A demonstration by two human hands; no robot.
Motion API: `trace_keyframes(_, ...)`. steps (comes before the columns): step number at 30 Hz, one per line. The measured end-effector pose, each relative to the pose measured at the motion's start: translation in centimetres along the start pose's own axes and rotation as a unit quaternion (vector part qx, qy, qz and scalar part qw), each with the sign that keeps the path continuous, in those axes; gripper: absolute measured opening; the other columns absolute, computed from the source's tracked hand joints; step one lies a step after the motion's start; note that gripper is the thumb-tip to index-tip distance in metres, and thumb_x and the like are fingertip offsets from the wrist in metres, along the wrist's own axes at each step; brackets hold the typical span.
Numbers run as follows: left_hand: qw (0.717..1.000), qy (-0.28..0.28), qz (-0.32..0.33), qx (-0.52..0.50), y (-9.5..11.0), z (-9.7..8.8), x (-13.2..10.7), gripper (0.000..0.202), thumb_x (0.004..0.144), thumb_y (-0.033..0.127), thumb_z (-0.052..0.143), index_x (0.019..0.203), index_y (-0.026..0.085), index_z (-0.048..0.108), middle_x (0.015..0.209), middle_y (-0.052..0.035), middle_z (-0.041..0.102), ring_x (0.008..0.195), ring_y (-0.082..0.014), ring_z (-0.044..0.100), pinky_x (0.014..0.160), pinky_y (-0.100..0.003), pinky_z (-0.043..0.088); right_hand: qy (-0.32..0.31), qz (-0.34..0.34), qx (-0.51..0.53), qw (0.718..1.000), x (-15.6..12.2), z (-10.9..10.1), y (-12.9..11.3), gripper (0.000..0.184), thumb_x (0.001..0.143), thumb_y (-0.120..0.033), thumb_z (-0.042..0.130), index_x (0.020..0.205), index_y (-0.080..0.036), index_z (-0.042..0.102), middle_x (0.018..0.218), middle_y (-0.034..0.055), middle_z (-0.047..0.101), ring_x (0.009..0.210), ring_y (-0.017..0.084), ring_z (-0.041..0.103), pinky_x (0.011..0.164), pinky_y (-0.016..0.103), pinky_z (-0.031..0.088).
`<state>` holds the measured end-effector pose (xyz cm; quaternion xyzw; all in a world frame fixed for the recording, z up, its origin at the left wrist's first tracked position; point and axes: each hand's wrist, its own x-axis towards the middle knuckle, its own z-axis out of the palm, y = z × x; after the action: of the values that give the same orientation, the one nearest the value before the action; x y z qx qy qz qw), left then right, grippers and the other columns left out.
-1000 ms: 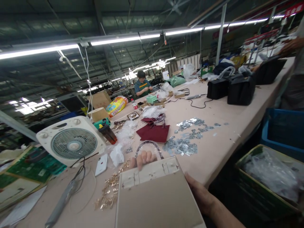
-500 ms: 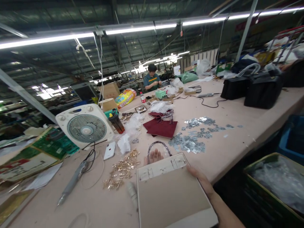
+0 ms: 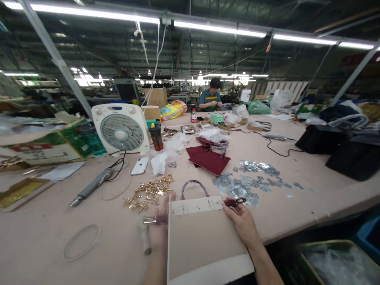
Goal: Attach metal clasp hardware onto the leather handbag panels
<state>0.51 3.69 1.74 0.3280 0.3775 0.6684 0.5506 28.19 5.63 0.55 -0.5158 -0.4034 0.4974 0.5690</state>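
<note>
A flat beige bag [image 3: 202, 237] lies on the pink table [image 3: 297, 206] right in front of me, with its grey looped handle [image 3: 192, 185] at the far edge. My left hand [image 3: 158, 233] is against the bag's left edge, one finger stretched up. A dark red strap tab with a metal ring [image 3: 152, 220] crosses it. My right hand [image 3: 242, 221] rests at the bag's top right corner, fingers pinched on a second dark red tab with a buckle [image 3: 236, 201].
Gold fittings [image 3: 148, 193], silver pieces [image 3: 247, 184], maroon leather pieces [image 3: 209, 159], a phone [image 3: 139, 165], an electric screwdriver [image 3: 92, 188] and a fan [image 3: 121, 128] lie beyond. Black bags [image 3: 344, 152] stand right. A person [image 3: 212, 97] works at the far end. A green crate [image 3: 335, 261] sits below.
The view has swung left and levelled. My left hand left the bag's top edge for its left side, my right hand moved up to the top right corner, and the two strap tabs came into sight.
</note>
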Motion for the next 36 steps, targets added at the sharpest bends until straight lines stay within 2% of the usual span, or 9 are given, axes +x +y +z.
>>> trace_keyframes(4, 0.971, 0.122, -0.05, -0.197, 0.2, -0.7, -0.8, 0.053, 0.089, 0.063, 0.06, 0.124, 0.024, 0.067, 0.148, -0.0122, 0.062, 0.135, -0.0358, 0.06, 0.112, -0.061, 0.049, 0.033, -0.014, -0.054, 0.998, 0.6, -1.2, 0.3, 0.059, 0.066, -0.055, 0.091, 0.108, -0.018, 0.074, 0.108, 0.0116, 0.08, 0.106, 0.035, 0.074, 0.095, 0.045, 0.058)
trace_keyframes(8, 0.986, 0.152, -0.031, 0.067, 0.2, -0.8, -0.8, 0.049, 0.077, 0.048, 0.082, 0.115, 0.021, 0.069, 0.123, -0.0126, 0.074, 0.121, -0.0323, 0.068, 0.112, -0.054, 0.05, 0.011, -0.013, -0.077, 0.997, 0.8, -1.8, 0.4, 0.06, 0.067, -0.054, 0.09, 0.113, -0.018, 0.073, 0.11, 0.0113, 0.079, 0.107, 0.034, 0.075, 0.096, 0.045, 0.059)
trace_keyframes(11, 0.903, 0.097, 0.132, 0.396, 0.5, -0.3, -1.0, 0.021, 0.083, 0.034, 0.077, 0.103, 0.025, 0.076, 0.117, -0.0081, 0.075, 0.131, -0.0339, 0.06, 0.122, -0.057, 0.039, 0.005, -0.004, -0.084, 0.996, 0.9, -1.7, 0.7, 0.063, 0.068, -0.054, 0.089, 0.116, -0.017, 0.071, 0.115, 0.0129, 0.078, 0.111, 0.035, 0.074, 0.102, 0.048, 0.057)
trace_keyframes(15, 0.784, -0.079, 0.248, 0.563, 0.9, 1.7, -1.9, 0.025, 0.097, 0.022, 0.057, 0.113, 0.029, 0.076, 0.124, -0.0047, 0.074, 0.141, -0.0299, 0.051, 0.124, -0.053, 0.038, 0.016, -0.001, -0.097, 0.995, 0.9, -1.4, 1.0, 0.065, 0.067, -0.056, 0.089, 0.116, -0.018, 0.069, 0.118, 0.0144, 0.077, 0.114, 0.037, 0.072, 0.107, 0.052, 0.053)
trace_keyframes(22, 0.764, -0.12, 0.188, 0.605, -0.1, 2.9, -2.8, 0.039, 0.095, 0.03, 0.066, 0.134, 0.026, 0.067, 0.146, -0.0073, 0.065, 0.143, -0.0314, 0.05, 0.122, -0.054, 0.042, 0.018, -0.02, -0.117, 0.993, 0.5, -1.3, 1.3, 0.069, 0.07, -0.058, 0.087, 0.122, -0.018, 0.066, 0.118, 0.0141, 0.075, 0.115, 0.035, 0.071, 0.105, 0.049, 0.055)
trace_keyframes(26, 0.754, -0.005, 0.268, 0.599, 1.4, 0.2, -4.8, 0.033, 0.097, 0.025, 0.061, 0.129, 0.031, 0.068, 0.146, -0.0044, 0.063, 0.147, -0.0304, 0.044, 0.121, -0.053, 0.042, 0.021, -0.025, -0.114, 0.993, 0.6, -1.6, 1.9, 0.08, 0.072, -0.057, 0.087, 0.137, -0.019, 0.058, 0.126, 0.0145, 0.071, 0.115, 0.034, 0.07, 0.105, 0.047, 0.055)
trace_keyframes(29, 0.708, 0.122, 0.32, 0.617, 3.1, -3.5, -6.9, 0.027, 0.095, 0.031, 0.064, 0.121, 0.031, 0.07, 0.141, -0.0081, 0.063, 0.14, -0.0342, 0.05, 0.12, -0.057, 0.039, 0.039, -0.052, -0.114, 0.991, 0.5, -1.6, 2.4, 0.091, 0.075, -0.055, 0.086, 0.15, -0.022, 0.045, 0.138, 0.0158, 0.064, 0.115, 0.032, 0.069, 0.106, 0.048, 0.055)
trace_keyframes(33, 0.595, 0.232, 0.179, 0.749, 4.9, -9.2, -8.9, 0.044, 0.097, 0.046, 0.051, 0.127, 0.018, 0.067, 0.15, -0.0208, 0.049, 0.13, -0.044, 0.052, 0.11, -0.071, 0.038, 0.107, -0.171, -0.198, 0.959, 0.2, -1.1, 2.0, 0.09, 0.08, -0.055, 0.081, 0.154, -0.02, 0.043, 0.145, 0.0171, 0.056, 0.128, 0.034, 0.06, 0.111, 0.052, 0.05)
trace_keyframes(36, 0.568, 0.244, 0.109, 0.778, 5.6, -13.1, -9.1, 0.048, 0.096, 0.047, 0.048, 0.129, 0.017, 0.067, 0.142, -0.02, 0.054, 0.121, -0.0425, 0.058, 0.105, -0.069, 0.043, 0.158, -0.262, -0.292, 0.906, -0.2, -0.6, 1.0, 0.076, 0.086, -0.052, 0.077, 0.149, -0.019, 0.05, 0.145, 0.017, 0.055, 0.136, 0.035, 0.052, 0.117, 0.057, 0.042)
